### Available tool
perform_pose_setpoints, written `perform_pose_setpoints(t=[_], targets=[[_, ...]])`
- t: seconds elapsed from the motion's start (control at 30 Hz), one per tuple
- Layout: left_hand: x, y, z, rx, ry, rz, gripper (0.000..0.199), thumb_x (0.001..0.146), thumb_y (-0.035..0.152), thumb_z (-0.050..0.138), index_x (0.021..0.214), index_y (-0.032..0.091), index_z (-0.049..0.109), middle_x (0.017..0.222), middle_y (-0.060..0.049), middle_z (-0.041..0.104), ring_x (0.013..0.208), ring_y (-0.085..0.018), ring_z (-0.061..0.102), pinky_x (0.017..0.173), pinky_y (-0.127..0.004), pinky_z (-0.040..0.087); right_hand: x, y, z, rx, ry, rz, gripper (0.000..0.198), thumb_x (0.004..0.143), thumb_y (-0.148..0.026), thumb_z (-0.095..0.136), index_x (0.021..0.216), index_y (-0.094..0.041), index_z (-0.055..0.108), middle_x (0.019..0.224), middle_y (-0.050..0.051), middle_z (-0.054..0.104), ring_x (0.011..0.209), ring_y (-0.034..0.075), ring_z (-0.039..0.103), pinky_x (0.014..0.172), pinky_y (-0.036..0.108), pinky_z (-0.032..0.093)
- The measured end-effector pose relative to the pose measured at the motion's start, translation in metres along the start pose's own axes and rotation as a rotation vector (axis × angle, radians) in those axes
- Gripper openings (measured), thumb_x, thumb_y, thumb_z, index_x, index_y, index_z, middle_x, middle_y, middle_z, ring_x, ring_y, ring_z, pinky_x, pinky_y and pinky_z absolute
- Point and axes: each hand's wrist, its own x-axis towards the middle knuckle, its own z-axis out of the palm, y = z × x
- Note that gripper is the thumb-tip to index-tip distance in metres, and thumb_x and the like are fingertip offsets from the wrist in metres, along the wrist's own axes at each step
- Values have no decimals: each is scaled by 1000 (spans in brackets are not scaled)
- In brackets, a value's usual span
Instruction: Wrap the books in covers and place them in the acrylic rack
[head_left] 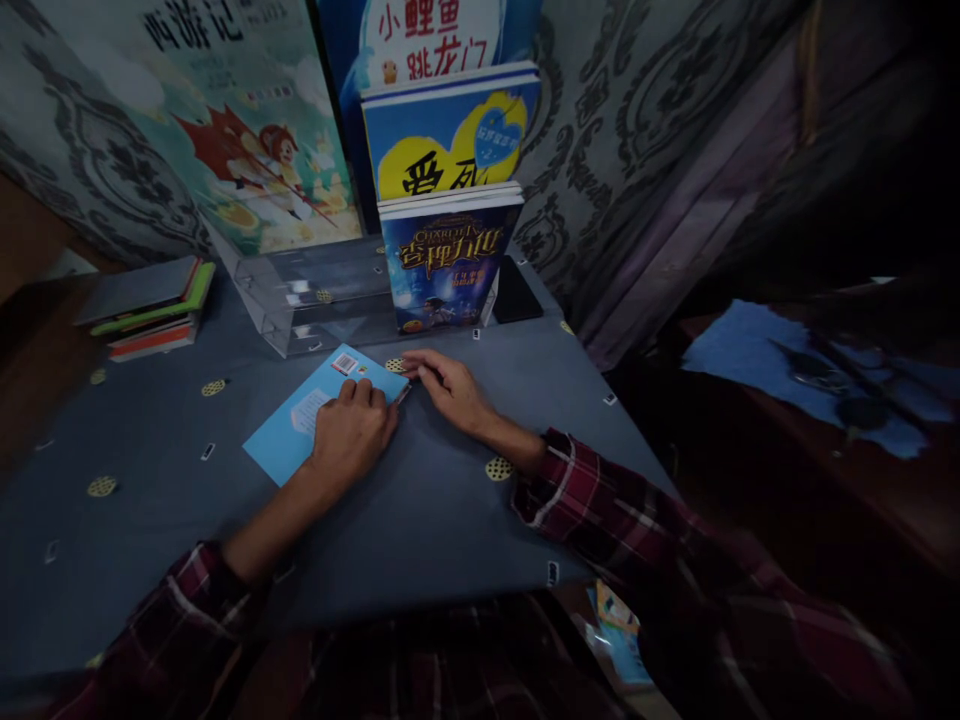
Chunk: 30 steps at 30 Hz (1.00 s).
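Note:
A light blue book (279, 436) lies on the dark grey tablecloth with its back cover up, showing a barcode near its far edge. On its right part rests my left hand (354, 425), fingers curled and closed at the book's right edge; the fingertips are hidden. Beside the book's far right corner is my right hand (450, 392), palm down, its fingers stretched out and the thumb a little apart. Its fingertips are close to the corner, and whether they touch it I cannot tell. Nothing shows in that hand.
Behind the hands stands a clear plastic book rack (279, 300) holding a dark blue book (450, 270), a blue-yellow book (450, 130) and a large picture book (255, 150). A book stack (150, 305) lies left. A black flat object (517, 292) sits right of the rack.

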Motion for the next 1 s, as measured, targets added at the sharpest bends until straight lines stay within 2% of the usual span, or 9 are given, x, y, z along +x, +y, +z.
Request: perform_pose_setpoints(t=[0.27, 0.43, 0.57, 0.7, 0.8, 0.9, 1.0], targets=[[0, -1, 2, -14, 26, 2, 40, 103, 32, 41, 97, 11, 74, 98, -18, 68, 100, -32, 63, 65, -35, 54, -3, -8, -2, -59, -7, -25, 35, 103, -22, 41, 130, -20, 63, 116, 8, 76, 106, 20, 72, 94, 37, 58], [-1, 0, 2, 3, 5, 10, 37, 103, 32, 43, 99, 11, 73, 100, -19, 68, 103, -33, 62, 66, -36, 55, -5, -13, -2, -301, -75, -115, 32, 101, -22, 47, 126, -21, 68, 117, 8, 76, 108, 24, 68, 101, 42, 52], [-1, -3, -1, 12, -15, 39, 36, 104, 35, 45, 101, 12, 72, 101, -18, 69, 105, -32, 61, 67, -35, 55, -6, -12, -2, -431, -137, -159, 32, 99, -17, 48, 122, -19, 71, 111, 9, 77, 102, 26, 66, 95, 43, 54], [-5, -22, -6, -25, -46, 33, 32, 103, 36, 48, 106, 15, 72, 111, -15, 70, 112, -31, 61, 83, -40, 56, -9, -12, 0, -453, -127, -232, 31, 100, -16, 48, 121, -19, 71, 113, 10, 77, 104, 25, 68, 95, 42, 56], [-13, -47, -8, -36, -66, -75, 32, 103, 36, 48, 118, 19, 70, 124, -14, 67, 117, -32, 61, 92, -45, 54, -13, -15, 3, -458, -121, -260, 30, 100, -16, 48, 120, -19, 70, 115, 11, 76, 105, 25, 70, 94, 42, 57], [-24, -71, -8, -45, -124, -196, 40, 104, 37, 45, 137, 23, 61, 135, -12, 63, 119, -32, 62, 89, -43, 55, -17, -18, 7, -451, -151, -282, 30, 100, -16, 48, 122, -19, 69, 111, 11, 77, 101, 24, 72, 91, 41, 59], [-32, -85, -8, -45, -175, -246, 43, 105, 40, 41, 141, 24, 58, 133, -11, 65, 118, -31, 63, 81, -39, 56, -19, -20, 10, -452, -165, -281, 30, 100, -17, 49, 123, -20, 68, 108, 11, 77, 99, 25, 72, 91, 41, 59]])
